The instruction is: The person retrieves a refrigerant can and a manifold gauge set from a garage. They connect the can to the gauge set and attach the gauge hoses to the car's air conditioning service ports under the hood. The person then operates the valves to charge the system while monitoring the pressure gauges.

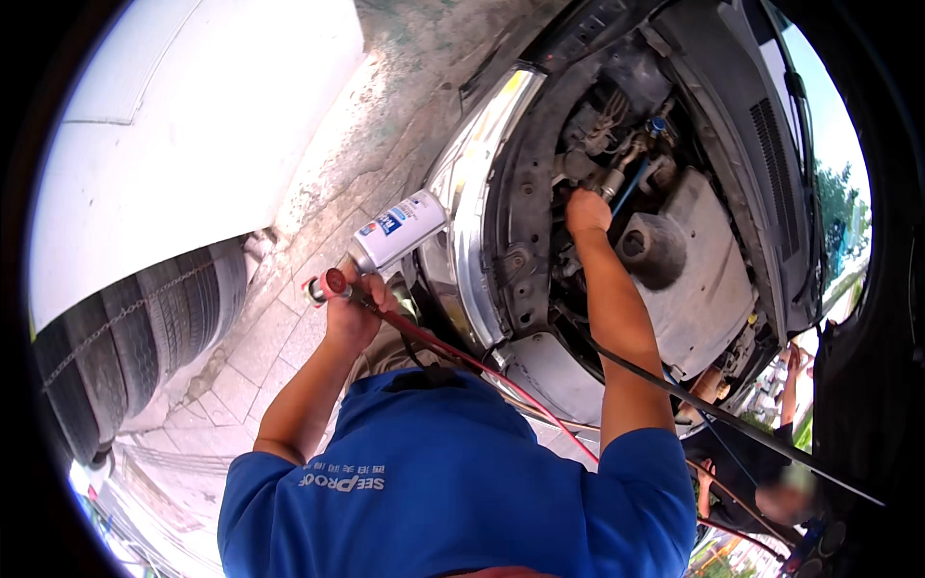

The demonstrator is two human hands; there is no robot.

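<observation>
My left hand (355, 318) is wrapped round a can tap with a red round knob (334, 281). Attached to this tap is a white and blue aerosol-type can (403, 231), tilted with its base up and to the right. From the tap a red hose (462, 358) runs right, across the front of my body. My right hand (587, 214) reaches into the engine bay, closed, its fingertips hidden. Right beside it are a metal cylinder (612, 183) and a blue hose (630, 189). Farther in sits a blue-capped fitting (658, 125).
A car's raised-bonnet engine bay with a grey engine cover (699, 279) fills the right. The bonnet prop rod (732, 414) slants past my right arm. Stacked tyres (145, 328) with a chain stand at left, beneath a white panel (193, 125). Another person (742, 472) is at lower right.
</observation>
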